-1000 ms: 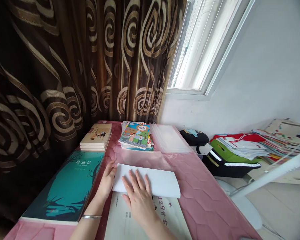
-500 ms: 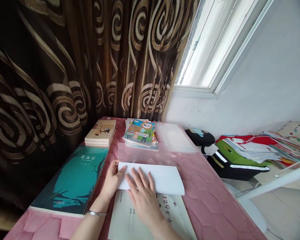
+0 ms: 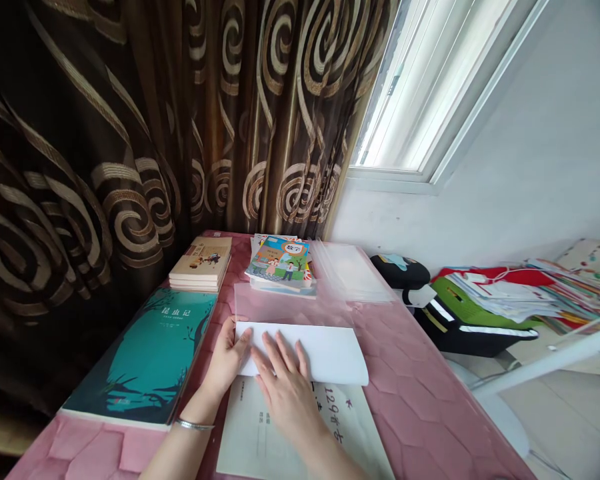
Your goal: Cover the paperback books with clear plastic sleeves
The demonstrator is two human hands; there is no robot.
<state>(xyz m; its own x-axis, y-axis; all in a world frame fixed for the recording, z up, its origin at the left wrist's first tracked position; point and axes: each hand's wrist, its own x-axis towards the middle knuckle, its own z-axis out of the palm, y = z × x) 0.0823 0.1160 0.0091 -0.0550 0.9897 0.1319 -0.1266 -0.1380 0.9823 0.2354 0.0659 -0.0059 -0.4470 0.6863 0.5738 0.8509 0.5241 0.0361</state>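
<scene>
A pale booklet (image 3: 250, 427) with printed characters and "129" on its cover lies before me. Its far part is a white folded-over sheet (image 3: 333, 353), and a clear plastic cover (image 3: 285, 303) extends beyond that. At the left edge, my left hand (image 3: 227, 353) pinches the booklet, thumb on top of the white sheet; its other fingers are partly hidden. My right hand (image 3: 285, 380) lies flat on the white sheet with its fingers spread.
To the left are a large teal book (image 3: 150, 360) and a stack of tan books (image 3: 200, 265). Colourful textbooks (image 3: 280, 260) and clear plastic sheets (image 3: 353, 272) lie at the far side of the pink padded tabletop (image 3: 420, 413). A white lamp arm (image 3: 545, 373) stands at the right.
Both hands keep nearly the same place on the booklet and white sheet. The whole view has shifted very slightly.
</scene>
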